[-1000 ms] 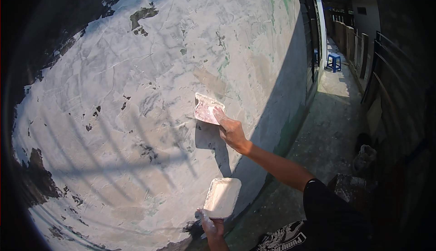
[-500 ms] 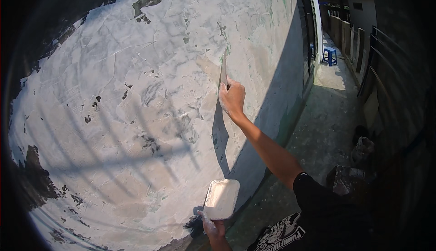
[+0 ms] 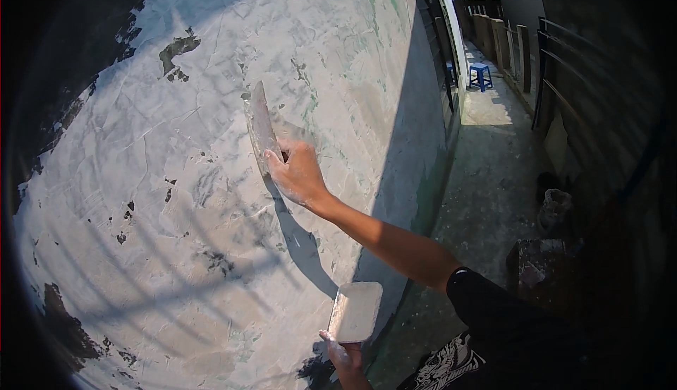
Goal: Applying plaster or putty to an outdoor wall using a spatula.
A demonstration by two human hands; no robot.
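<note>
My right hand (image 3: 300,173) is closed round a plastering trowel (image 3: 261,120), a long flat blade smeared with pale filler. The blade stands nearly upright at the wall (image 3: 211,199), whose surface is patchy white and grey with dark bare spots. Whether its whole edge touches cannot be seen. Low in the view, my left hand (image 3: 344,356) grips the lower end of a shallow rectangular tray (image 3: 358,312) with rounded corners. Pale filler coats the tray's inside. White smears cover the fingers of both hands.
To the right of the wall runs a narrow concrete path (image 3: 486,171). Farther along it stands a blue stool (image 3: 480,77). A fence (image 3: 502,41) borders the path. A paint-spattered box-like object (image 3: 539,261) sits in shadow at the lower right.
My right hand has swept the trowel leftward and slightly down across the wall, its blade now tilting left. The tray has shifted a little to the right. The whole view has turned slightly.
</note>
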